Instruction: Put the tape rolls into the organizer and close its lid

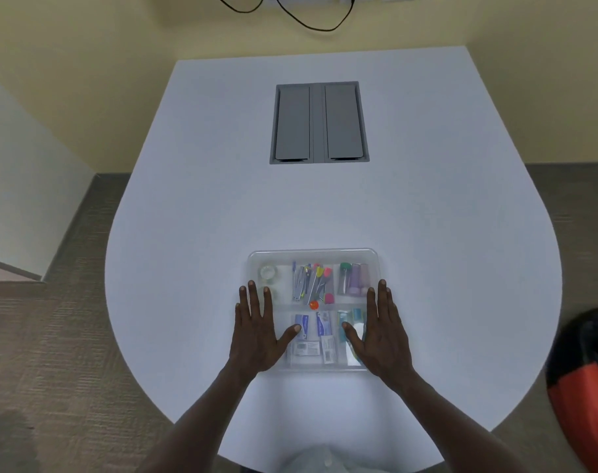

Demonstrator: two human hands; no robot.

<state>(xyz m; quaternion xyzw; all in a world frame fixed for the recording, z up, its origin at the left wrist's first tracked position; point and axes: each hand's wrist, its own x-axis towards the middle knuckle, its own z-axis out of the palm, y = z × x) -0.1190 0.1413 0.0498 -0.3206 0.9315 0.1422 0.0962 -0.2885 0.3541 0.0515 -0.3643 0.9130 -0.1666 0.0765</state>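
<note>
A clear plastic organizer [312, 255] lies near the front of the white table, its transparent lid lying flat over it. Through the lid a clear tape roll [267, 272] shows in the far left compartment, with a second roll beneath it partly hidden by my fingers. My left hand [256, 332] rests flat on the lid's left side, fingers spread. Flat on the lid's right side rests my right hand [381, 336], also spread. Neither hand holds anything.
Other compartments hold pens and clips [312, 283], small tubes [353, 278] and staple boxes [307, 348]. A grey cable hatch [319, 122] is set in the white table [222, 199] farther back. An orange and black bag [587, 377] stands on the floor at the right.
</note>
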